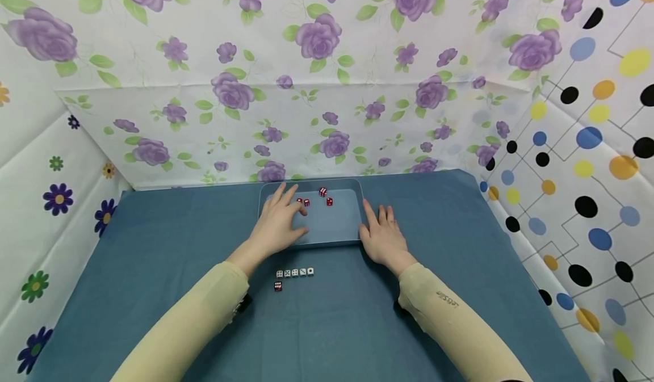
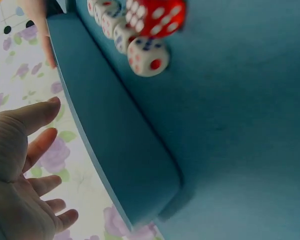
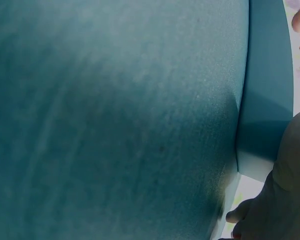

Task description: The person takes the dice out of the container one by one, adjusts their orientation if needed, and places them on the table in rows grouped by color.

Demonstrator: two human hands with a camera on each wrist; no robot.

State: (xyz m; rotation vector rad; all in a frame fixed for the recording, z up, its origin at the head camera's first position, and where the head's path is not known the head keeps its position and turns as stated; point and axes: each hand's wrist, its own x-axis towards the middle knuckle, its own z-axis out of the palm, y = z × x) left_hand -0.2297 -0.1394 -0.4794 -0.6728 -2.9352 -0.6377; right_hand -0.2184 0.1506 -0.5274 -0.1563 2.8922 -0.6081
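Note:
A shallow blue-grey tray (image 1: pixel 334 240) lies toward the back of the table with several red dice (image 1: pixel 329 201) in its far part. My left hand (image 1: pixel 273 226) is over the tray's left side, fingers spread and thumb apart from the index finger; the left wrist view shows nothing held. Along the tray's right side rests my right hand (image 1: pixel 383 237), fingers pointing forward and thumb at the rim near the front corner. In front of the tray stands a row of several white dice (image 1: pixel 294 272), with one red die (image 1: pixel 278 286) just nearer than its left end.
A blue-green cloth (image 1: pixel 332 331) covers the table. Behind it hangs a white curtain with purple flowers (image 1: pixel 319 36). Patterned sheets close off both sides, with colored dots (image 1: pixel 585 206) on the right and daisies (image 1: pixel 58 199) on the left.

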